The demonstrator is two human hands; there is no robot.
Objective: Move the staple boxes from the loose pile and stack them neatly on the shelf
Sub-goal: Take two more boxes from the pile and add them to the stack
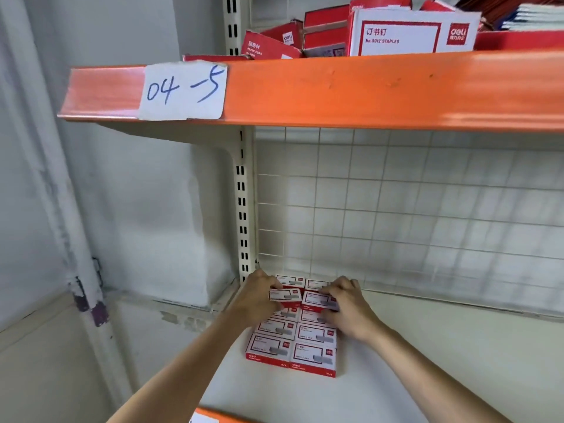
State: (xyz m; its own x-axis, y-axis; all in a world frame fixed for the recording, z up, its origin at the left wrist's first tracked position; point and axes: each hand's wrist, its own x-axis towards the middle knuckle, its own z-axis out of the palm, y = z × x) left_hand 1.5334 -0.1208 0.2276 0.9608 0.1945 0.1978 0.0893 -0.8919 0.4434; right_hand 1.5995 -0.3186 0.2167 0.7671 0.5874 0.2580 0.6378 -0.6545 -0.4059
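Several small red-and-white staple boxes (311,352) lie in two neat columns on the white lower shelf (427,361), near its back left corner. My left hand (259,296) holds a staple box (285,295) over the left column, fingers curled round it. Beside it, my right hand (348,306) grips another staple box (317,299) over the right column. Both held boxes sit above the flat rows. Boxes at the back are partly hidden by my hands.
An orange shelf beam (366,90) with a paper label "04-5" (183,90) hangs overhead. Above it stand larger red-and-white staple cartons (412,35). A white wire grid (412,209) backs the lower shelf, with a slotted upright post (242,209) at its left.
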